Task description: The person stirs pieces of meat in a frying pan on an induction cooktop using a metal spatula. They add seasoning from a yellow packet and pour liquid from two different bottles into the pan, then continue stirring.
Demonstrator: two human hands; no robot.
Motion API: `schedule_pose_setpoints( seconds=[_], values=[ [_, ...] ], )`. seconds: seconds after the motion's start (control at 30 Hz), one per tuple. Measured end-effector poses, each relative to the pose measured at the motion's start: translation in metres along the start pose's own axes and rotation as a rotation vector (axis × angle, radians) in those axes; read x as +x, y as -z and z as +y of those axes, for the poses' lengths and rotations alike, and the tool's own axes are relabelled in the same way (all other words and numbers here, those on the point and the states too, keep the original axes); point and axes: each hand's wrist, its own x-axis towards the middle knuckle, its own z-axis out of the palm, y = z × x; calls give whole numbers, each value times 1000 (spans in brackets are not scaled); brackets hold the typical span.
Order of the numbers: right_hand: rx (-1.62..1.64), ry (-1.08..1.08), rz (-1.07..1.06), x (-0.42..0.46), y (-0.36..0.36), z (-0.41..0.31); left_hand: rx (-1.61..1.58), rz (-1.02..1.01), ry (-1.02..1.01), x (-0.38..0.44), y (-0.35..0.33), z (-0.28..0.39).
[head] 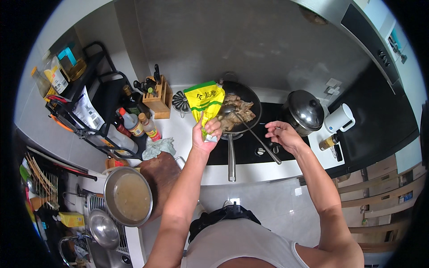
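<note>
My left hand [206, 133] grips the lower, gathered end of a yellow and green plastic sauce pouch [206, 100] that bears writing. The pouch's spout points up and away, over the left rim of a black frying pan [257, 110]. Browned chunks of meat [246, 112] lie in the pan, which sits on the black cooktop. A metal spatula or ladle [256, 136] leans in the pan with its handle over the rim towards me. My right hand [281, 135] hovers right of that handle, fingers loosely apart and holding nothing.
Right of the pan stand a lidded pot [303, 112] and a white electric kettle [338, 119]. At left are a knife block [161, 98], a black rack [97, 97] with bottles, and a cutting board [161, 181]. A steel basin of cloudy liquid [132, 197] sits beside the sink [107, 259].
</note>
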Motion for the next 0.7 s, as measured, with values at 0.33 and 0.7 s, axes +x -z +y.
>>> schedule_pose_setpoints(
  seconds=[0.33,0.7],
  values=[
    [-918,644,5,20,-62,-89,79,65,-15,-3,6,-10],
    [-1083,767,-109,33,-93,-131,338,84,-37,-21,-16,-5]
  ],
)
